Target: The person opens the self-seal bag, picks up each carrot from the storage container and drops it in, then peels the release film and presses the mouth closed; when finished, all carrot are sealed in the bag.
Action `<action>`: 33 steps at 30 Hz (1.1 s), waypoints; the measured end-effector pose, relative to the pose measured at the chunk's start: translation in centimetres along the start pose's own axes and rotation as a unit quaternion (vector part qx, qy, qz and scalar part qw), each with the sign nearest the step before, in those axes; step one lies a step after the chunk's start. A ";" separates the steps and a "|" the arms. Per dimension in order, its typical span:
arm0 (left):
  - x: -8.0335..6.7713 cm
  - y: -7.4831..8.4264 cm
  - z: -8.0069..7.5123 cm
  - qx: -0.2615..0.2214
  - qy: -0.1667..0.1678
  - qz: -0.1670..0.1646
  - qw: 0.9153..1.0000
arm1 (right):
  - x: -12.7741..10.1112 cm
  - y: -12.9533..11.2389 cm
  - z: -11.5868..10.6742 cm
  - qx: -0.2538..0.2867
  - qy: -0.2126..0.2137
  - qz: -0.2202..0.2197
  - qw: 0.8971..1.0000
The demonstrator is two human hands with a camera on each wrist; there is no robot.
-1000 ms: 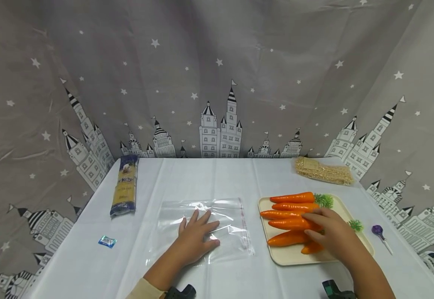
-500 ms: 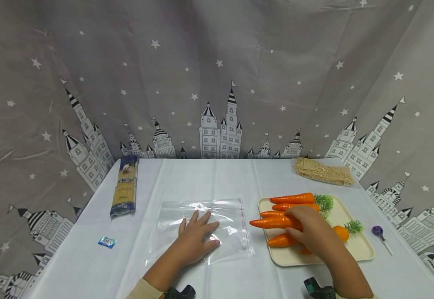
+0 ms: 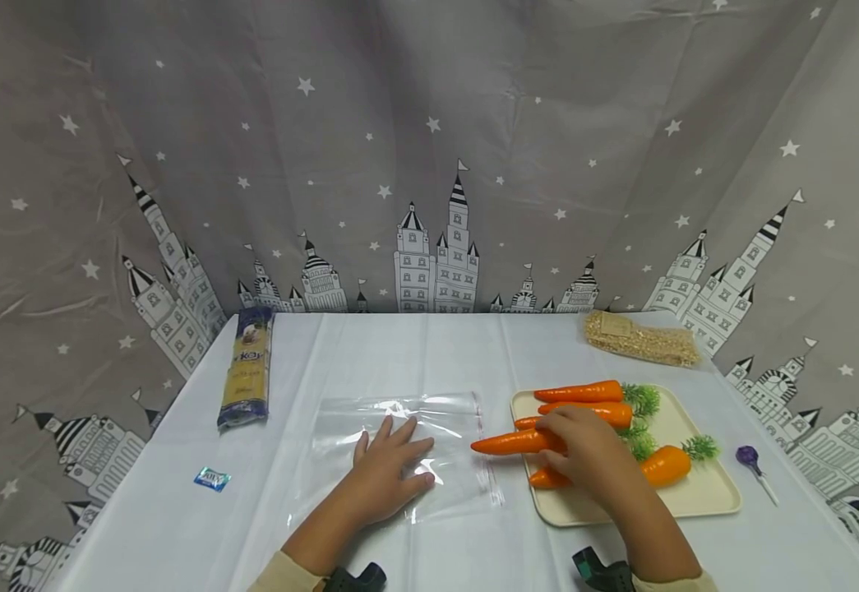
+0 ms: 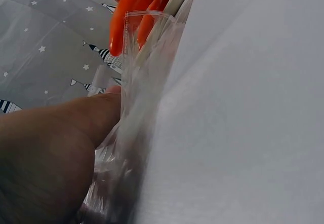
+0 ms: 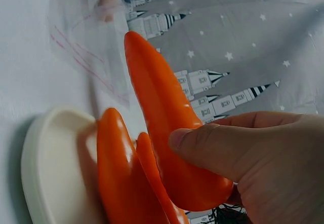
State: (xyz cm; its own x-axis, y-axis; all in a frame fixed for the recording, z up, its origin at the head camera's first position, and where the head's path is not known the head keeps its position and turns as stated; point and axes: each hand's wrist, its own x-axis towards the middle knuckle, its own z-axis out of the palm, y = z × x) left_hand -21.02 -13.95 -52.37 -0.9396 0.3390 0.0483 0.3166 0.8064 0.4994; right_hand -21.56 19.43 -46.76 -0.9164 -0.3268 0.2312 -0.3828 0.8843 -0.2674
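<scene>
One glossy orange tapered carrot [image 3: 512, 444], pinched in the right hand [image 3: 590, 450], had moved leftward to the edge of the clear plastic bag [image 3: 455, 444], which the outspread left hand [image 3: 392, 469] seemingly steadied.

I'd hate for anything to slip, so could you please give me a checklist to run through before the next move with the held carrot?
1. Carrot held: ok; the right grip pinches it.
2. Tip pointed toward the bag: ok, in the head view.
3. Carrot wholly past the tray: not ok; in the head view, only its tip end reaches beyond.
4. Bag steadied: ok; the left grip rests on it, fingers spread.
5. Bag mouth open: cannot tell; the transparent film makes it unclear.
</scene>
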 end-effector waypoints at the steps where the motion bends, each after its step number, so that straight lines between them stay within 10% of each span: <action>1: 0.0 0.0 0.0 -0.002 0.000 0.000 1.000 | 0.1 -0.1 0.1 0.000 -0.002 -0.001 1.000; 33: 0.4 -0.2 0.2 0.006 -0.008 -0.012 1.000 | 2.1 -5.5 2.5 0.029 -0.062 -0.038 0.997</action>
State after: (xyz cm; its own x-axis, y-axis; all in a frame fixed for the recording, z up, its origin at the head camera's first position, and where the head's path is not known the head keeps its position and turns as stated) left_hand -21.44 -13.89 -52.67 -0.9448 0.3267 0.0228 0.2955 0.8203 0.4897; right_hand -21.67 13.08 -47.10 -0.8902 -0.4348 0.1361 -0.4551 0.8357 -0.3075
